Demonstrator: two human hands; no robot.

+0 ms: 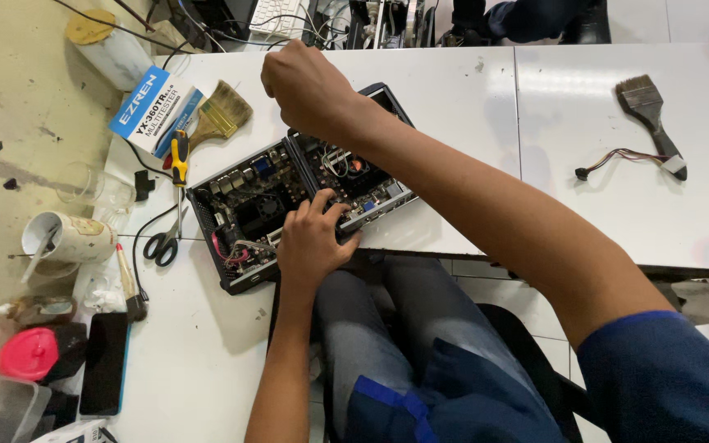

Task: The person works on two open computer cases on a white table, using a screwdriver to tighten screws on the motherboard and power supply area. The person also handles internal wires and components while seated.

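Our left hand [315,242] rests with fingers spread on the near edge of an opened small computer case [301,184], fingertips pressing the circuit board and thumb hooked over the front rim, so it steadies the case rather than gripping anything loose. Our right hand [305,86] hovers above the far side of the case, clenched into a fist with knuckles up; whether it pinches a small tool or a screw inside the fist we cannot tell. The case lies open like a book on the white tabletop [469,90] right in front of us, two black halves side by side with boards, wires and a fan showing. We judge that we are in the middle of working on the inner parts, holding the case still while the raised hand comes in from above; the next move seems to call for a careful, well-aimed lowering among the thin wires. Just left of the case lie a yellow-handled screwdriver [179,160], scissors [162,244], a brush [221,113] and a blue and white box [156,111]. Farther left stand a mug [71,238] and a dark phone [105,363]. Well apart on the right lie another brush [648,111] and a short bundle of wires [621,157].
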